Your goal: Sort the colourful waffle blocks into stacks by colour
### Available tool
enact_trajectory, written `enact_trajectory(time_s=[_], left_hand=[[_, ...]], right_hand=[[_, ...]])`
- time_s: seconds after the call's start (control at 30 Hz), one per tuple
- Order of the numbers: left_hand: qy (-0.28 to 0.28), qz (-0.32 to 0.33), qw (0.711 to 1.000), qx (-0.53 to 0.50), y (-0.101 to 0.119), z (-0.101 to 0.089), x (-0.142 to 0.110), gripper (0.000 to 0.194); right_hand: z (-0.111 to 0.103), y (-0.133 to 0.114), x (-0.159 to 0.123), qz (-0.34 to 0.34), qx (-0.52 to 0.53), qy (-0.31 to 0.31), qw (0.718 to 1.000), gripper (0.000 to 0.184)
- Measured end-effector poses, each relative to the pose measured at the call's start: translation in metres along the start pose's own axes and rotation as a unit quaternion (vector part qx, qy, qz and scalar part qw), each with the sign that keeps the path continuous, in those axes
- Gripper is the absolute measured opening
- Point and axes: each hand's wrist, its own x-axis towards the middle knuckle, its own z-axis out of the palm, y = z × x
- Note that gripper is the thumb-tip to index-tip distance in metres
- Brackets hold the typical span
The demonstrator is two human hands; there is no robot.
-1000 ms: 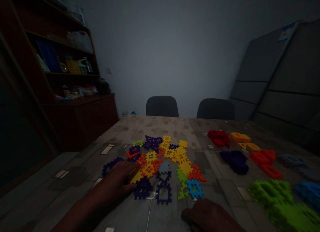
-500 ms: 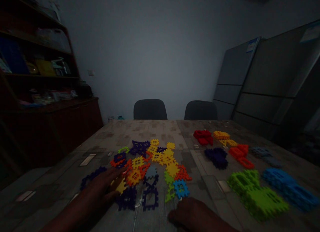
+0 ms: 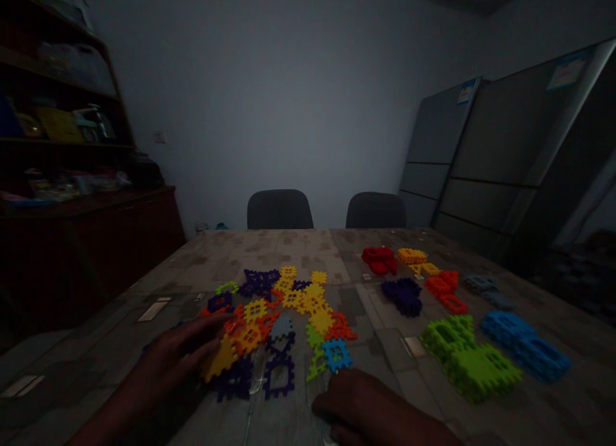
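Observation:
My left hand (image 3: 180,353) is at the near left of the pile, its thumb and fingers around the edge of a yellow toothed plastic building piece (image 3: 221,359), which sits tilted. Beneath that piece lies a dark purple one (image 3: 235,380). My right hand (image 3: 359,398) rests low over the table with its fingers curled under; whatever they hold, if anything, is hidden. Just beyond its knuckles lies a blue window piece (image 3: 337,354), beside light green pieces (image 3: 316,350). Between the hands is a purple square frame (image 3: 279,377), with a grey piece (image 3: 281,328) farther off.
Sorted stacks stand on the right of the table (image 3: 202,253): red (image 3: 379,260), yellow (image 3: 412,256), purple (image 3: 402,296), orange (image 3: 445,289), grey (image 3: 486,289), green (image 3: 474,362) and blue (image 3: 524,343). Two chairs (image 3: 280,208) stand behind the far edge.
The view has swung slightly right. My left fingers have lifted and tilted the yellow piece, and the thumb has risen along it. My right hand stays curled near the blue piece.

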Motion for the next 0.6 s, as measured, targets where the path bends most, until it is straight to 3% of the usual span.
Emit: enact_trajectory(time_s=[0.07, 0.17, 0.23, 0.33, 0.43, 0.6], left_hand=[[-0.013, -0.053, 0.996, -0.075, 0.018, 0.007, -0.005, 0.041], [-0.039, -0.087, 0.981, -0.170, 0.043, 0.033, -0.021, 0.037], [-0.071, -0.076, 0.976, -0.190, 0.052, 0.055, -0.033, 0.033], [-0.090, 0.002, 0.990, -0.110, 0.054, 0.077, -0.045, 0.029], [-0.080, 0.078, 0.993, -0.025, 0.050, 0.077, -0.044, 0.031], [-0.063, 0.088, 0.994, 0.000, 0.052, 0.053, -0.029, 0.030]], right_hand=[[0.001, 0.001, -0.001, 0.009, 0.010, 0.002, 1.000, 0.020], [0.002, -0.002, -0.004, 0.021, 0.013, 0.015, 1.000, 0.022], [0.000, -0.005, -0.005, 0.030, 0.014, 0.016, 0.999, 0.022], [-0.003, -0.007, -0.004, 0.031, 0.005, 0.015, 0.999, 0.021], [-0.005, -0.004, -0.003, 0.026, -0.007, 0.024, 0.999, 0.019], [-0.009, 0.006, -0.001, 0.045, -0.003, 0.064, 0.997, 0.021]])
